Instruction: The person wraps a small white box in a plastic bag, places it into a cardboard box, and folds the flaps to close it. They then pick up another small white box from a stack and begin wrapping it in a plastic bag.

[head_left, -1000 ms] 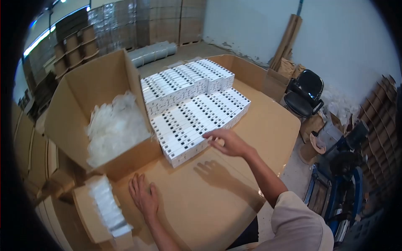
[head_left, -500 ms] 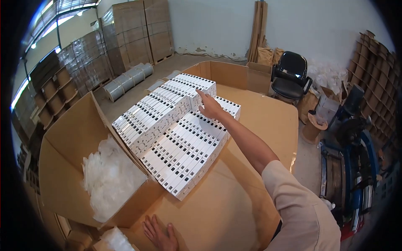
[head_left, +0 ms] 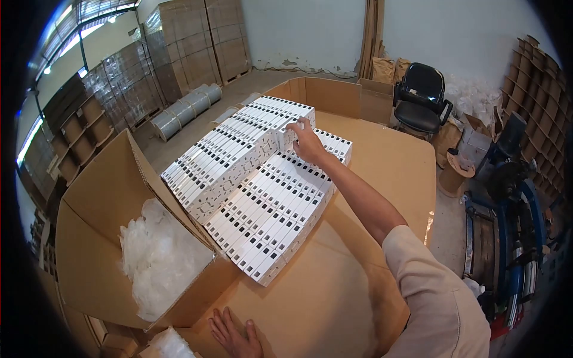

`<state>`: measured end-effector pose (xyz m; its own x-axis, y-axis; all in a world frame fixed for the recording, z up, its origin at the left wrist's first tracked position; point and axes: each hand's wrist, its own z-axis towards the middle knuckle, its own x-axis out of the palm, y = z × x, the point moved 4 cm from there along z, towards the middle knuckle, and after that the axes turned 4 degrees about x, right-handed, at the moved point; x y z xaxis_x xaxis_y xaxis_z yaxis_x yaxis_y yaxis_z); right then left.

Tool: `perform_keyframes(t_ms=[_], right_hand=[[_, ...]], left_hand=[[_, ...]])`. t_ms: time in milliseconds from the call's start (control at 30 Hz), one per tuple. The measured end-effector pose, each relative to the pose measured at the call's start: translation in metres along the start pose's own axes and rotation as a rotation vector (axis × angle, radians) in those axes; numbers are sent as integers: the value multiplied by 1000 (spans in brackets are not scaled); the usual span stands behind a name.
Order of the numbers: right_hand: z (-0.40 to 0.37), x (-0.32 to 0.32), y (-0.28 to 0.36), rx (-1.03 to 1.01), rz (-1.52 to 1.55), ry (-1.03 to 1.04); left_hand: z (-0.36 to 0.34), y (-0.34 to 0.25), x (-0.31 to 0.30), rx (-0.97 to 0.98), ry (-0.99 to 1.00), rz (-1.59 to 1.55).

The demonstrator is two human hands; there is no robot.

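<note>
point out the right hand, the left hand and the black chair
right hand (head_left: 308, 142): head view, back of the hand
left hand (head_left: 234, 338): head view, back of the hand
black chair (head_left: 418, 117): head view, seat cushion

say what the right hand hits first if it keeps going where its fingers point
The taller stack of white boxes: fingertips of the right hand seem to touch its end, though depth is unclear.
</note>
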<state>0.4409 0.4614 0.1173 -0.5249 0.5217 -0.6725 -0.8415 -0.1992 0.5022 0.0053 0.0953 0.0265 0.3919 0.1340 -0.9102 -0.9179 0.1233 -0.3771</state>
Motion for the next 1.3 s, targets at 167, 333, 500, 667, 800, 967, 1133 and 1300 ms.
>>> perform_keyframes(t_ms=[167,333,500,667,800,967,1133,1300], right_hand=[[6,1,-5,-80,-66,-55],[12,4,-14,-135,-87,-101],[10,-2,-23,-117,-137,-77],[-4,-17,-21,-199,-273,-130],[-16,-34,-12,-276,-367,-207],[-42,-59,7,-235,-342,-97],[-81,-81,38,-138,-191,-59],[-127,-98,74,-144,-35,-64]], left_hand=[[-2,-3,0,-29,-4,-9],[0,6,11,-61,8,-13],[0,-5,-4,-36,32,-10],[-1,6,10,-31,1,-24],[-2,0,8,-131,2,-91],[-2,7,12,-163,-15,-115],[-3,1,7,-164,-17,-124],[-5,3,10,-147,-39,-121]])
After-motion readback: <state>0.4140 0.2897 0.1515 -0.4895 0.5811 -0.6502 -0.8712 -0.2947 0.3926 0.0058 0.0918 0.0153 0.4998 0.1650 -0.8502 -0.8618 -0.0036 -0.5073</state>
